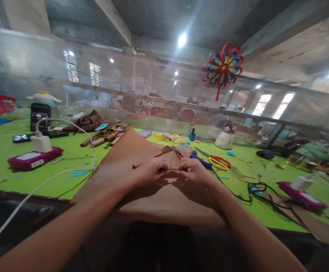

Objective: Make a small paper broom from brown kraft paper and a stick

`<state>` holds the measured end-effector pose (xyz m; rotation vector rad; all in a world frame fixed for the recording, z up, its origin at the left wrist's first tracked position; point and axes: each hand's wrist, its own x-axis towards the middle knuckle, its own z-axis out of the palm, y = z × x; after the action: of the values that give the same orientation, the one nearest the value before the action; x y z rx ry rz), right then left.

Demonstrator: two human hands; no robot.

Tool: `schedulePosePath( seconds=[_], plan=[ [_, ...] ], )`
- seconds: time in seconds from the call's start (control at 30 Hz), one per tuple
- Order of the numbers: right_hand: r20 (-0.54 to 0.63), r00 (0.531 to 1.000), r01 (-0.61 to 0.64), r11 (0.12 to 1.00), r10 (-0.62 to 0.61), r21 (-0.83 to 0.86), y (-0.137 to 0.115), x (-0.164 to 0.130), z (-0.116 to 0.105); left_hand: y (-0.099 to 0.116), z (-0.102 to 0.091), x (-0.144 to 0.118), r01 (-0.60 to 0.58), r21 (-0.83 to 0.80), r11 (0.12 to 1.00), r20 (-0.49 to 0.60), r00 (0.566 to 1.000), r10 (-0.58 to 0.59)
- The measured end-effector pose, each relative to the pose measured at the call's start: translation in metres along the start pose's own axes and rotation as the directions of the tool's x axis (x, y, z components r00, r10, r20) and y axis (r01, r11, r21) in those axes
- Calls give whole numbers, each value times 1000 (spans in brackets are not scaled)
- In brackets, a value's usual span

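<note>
My left hand (pixel 153 170) and my right hand (pixel 192 172) are close together over a large brown paper sheet (pixel 170 206) that hangs over the table's front edge. Both hands pinch with thumb and fingers; whatever is between the fingertips is too small to make out. A thin brown paper roll (pixel 146 159) lies just beyond my left hand. Behind my right hand is a small red and black tool (pixel 177 152), partly hidden. Beside it lies a dark blue tool (pixel 200 158), which seems joined to a black cord. Scissors (pixel 220 163) with red and yellow handles rest farther right.
Rolled brown paper tubes (pixel 107 136) are heaped at back left. A white cable (pixel 94 160) runs from a charger in a purple power strip (pixel 36 158). Black cord (pixel 255 189) coils at right near another power strip (pixel 303 196). A perforated screen (pixel 153 90) stands behind.
</note>
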<state>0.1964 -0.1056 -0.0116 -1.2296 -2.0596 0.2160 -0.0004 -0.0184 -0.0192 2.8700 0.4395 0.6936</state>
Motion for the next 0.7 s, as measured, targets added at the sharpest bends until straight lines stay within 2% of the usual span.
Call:
schedulePosePath(
  seconds=[0.17, 0.3, 0.47, 0.57, 0.7],
  plan=[
    [-9, 1000, 8, 999, -8, -49, 1, 0, 0, 4, -7, 0, 2, 44, 999, 54, 999, -5],
    [-35, 998, -49, 998, 47, -35, 2, 0, 1, 12, -13, -2, 124, 29, 992, 95, 987, -126],
    [-63, 984, -165, 986, 166, 21, 3, -1, 1, 24, -25, -2, 284, 3, 959, 115, 952, -282],
    [-53, 975, -210, 976, 214, 60, 6, -1, 1, 23, -30, -1, 286, -3, 958, 140, 949, -283],
    [61, 967, -253, 950, 246, 182, 13, -2, -4, 8, -27, -2, 242, -22, 970, 153, 960, -236]
  ],
)
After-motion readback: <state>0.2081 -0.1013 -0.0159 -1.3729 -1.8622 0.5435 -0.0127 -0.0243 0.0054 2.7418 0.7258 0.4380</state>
